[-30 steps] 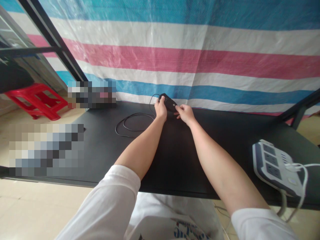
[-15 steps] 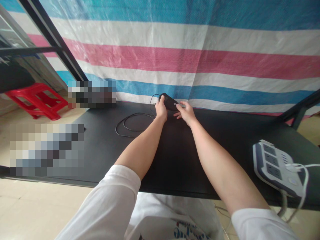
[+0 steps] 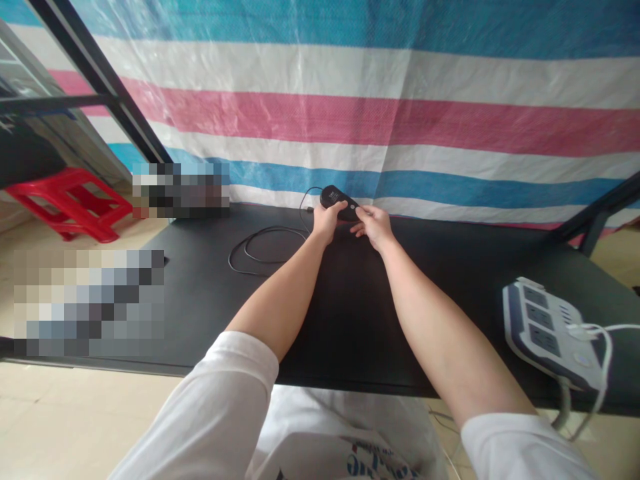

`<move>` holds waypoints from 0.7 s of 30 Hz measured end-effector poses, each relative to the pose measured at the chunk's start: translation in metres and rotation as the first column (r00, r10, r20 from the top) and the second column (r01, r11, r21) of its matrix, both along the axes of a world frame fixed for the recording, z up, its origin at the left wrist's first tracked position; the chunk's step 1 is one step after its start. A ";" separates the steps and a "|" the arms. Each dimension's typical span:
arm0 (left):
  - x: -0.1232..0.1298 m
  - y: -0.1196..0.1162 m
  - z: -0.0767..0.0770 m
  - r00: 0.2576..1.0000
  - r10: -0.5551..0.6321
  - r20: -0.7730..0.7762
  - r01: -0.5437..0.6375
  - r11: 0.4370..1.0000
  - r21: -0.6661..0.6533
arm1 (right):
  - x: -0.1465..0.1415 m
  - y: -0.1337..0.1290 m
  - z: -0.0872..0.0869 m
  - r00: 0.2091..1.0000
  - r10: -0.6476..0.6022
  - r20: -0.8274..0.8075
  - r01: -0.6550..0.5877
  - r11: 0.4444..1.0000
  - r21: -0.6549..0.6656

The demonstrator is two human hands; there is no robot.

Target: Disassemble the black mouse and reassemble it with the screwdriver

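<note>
Near the back of the black table, my left hand (image 3: pixel 326 222) and my right hand (image 3: pixel 374 225) hold a small black corded device (image 3: pixel 331 195) between them. It resembles a computer mouse turned underside up, with a rounded far end, pale printing and a small light spot facing me. My left thumb lies across its top face, the other left fingers hidden beneath. At the near right end, my right thumb and index finger pinch it, while the lower fingers curl loosely below. From its left end a thin black cable (image 3: pixel 243 230) loops down onto the table, left of my forearm.
On the right of the black table (image 3: pixel 370 320) sits a white and grey power strip (image 3: pixel 543 327) with a white cord plugged in. Behind hangs a striped plastic sheet (image 3: pixel 280 113). A red stool (image 3: pixel 75 193) stands on the floor at left. Two patches on the left are blurred out.
My left thumb has slid to the right across the device, uncovering its printed far end. The device has tilted and shifted slightly right. My right hand keeps its pinch.
</note>
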State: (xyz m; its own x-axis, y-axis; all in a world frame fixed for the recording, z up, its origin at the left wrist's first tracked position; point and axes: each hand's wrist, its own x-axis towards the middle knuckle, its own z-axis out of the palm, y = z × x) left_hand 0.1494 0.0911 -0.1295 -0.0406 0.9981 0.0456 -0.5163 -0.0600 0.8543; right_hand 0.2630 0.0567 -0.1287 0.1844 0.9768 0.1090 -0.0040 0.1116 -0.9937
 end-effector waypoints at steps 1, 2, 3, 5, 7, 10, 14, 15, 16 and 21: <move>0.000 0.000 0.000 1.000 0.002 -0.008 -0.002 1.000 0.001 | 0.000 0.000 0.000 1.000 -0.001 -0.001 0.001 1.000 0.001; 0.000 -0.001 0.001 1.000 0.004 -0.014 -0.004 1.000 0.000 | 0.000 -0.001 0.000 1.000 -0.003 0.000 0.003 1.000 0.003; 0.000 -0.001 0.001 1.000 0.008 -0.018 -0.008 1.000 -0.003 | 0.000 -0.001 0.000 1.000 -0.007 0.003 0.007 1.000 0.003; 0.000 -0.001 0.002 1.000 0.019 -0.023 -0.019 1.000 -0.013 | -0.001 -0.002 0.001 1.000 -0.012 0.010 0.012 1.000 0.001; 0.000 -0.002 0.003 0.999 0.030 -0.026 -0.031 0.999 -0.027 | -0.001 -0.003 0.002 1.000 -0.011 0.010 0.011 1.000 0.001; 0.000 -0.002 0.003 0.999 0.037 -0.023 -0.038 0.998 -0.042 | -0.001 -0.003 0.004 1.000 -0.015 0.010 0.015 1.000 0.000; -0.002 -0.001 0.001 1.000 0.019 -0.020 -0.020 0.999 -0.032 | -0.003 -0.004 0.006 0.999 -0.038 0.026 0.038 0.999 -0.009; -0.002 -0.001 0.000 1.000 0.011 -0.018 -0.011 0.999 -0.030 | -0.003 -0.004 0.006 0.999 -0.044 0.026 0.044 0.999 -0.008; -0.002 0.000 0.000 1.000 0.002 -0.013 -0.002 1.000 -0.030 | -0.004 -0.004 0.007 0.999 -0.048 0.025 0.048 0.999 -0.005; -0.001 0.000 0.000 0.999 -0.011 0.033 0.013 0.999 -0.034 | -0.004 -0.005 0.007 0.998 -0.052 0.020 0.052 0.999 0.004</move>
